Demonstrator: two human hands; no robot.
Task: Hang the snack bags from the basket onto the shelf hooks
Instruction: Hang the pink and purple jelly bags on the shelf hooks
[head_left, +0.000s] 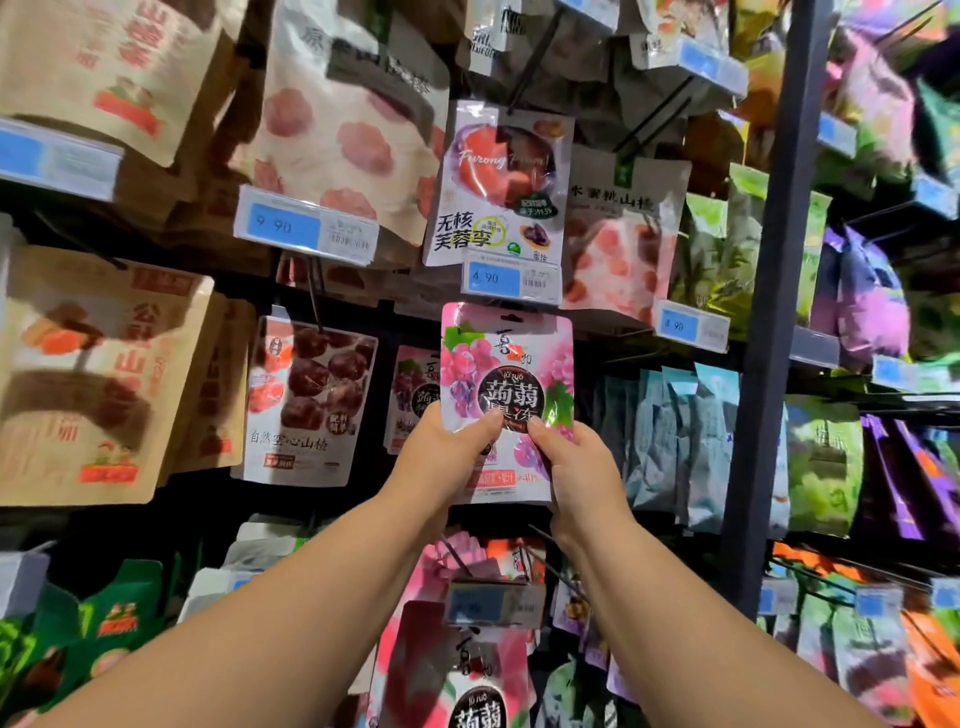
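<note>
both hands, left hand (445, 447) and right hand (570, 467), pinch the pink grape bag (506, 384) low down so its hang hole is free to meet a hook

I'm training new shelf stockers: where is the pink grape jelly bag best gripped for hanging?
Grip its lower half from below, one hand per side, as the left hand and right hand do now. The pink grape jelly bag is upright with its hang hole at the top edge; a low grip leaves that hole free.

A shop: snack bags (337, 124) hang above price tags (306, 231).
</note>
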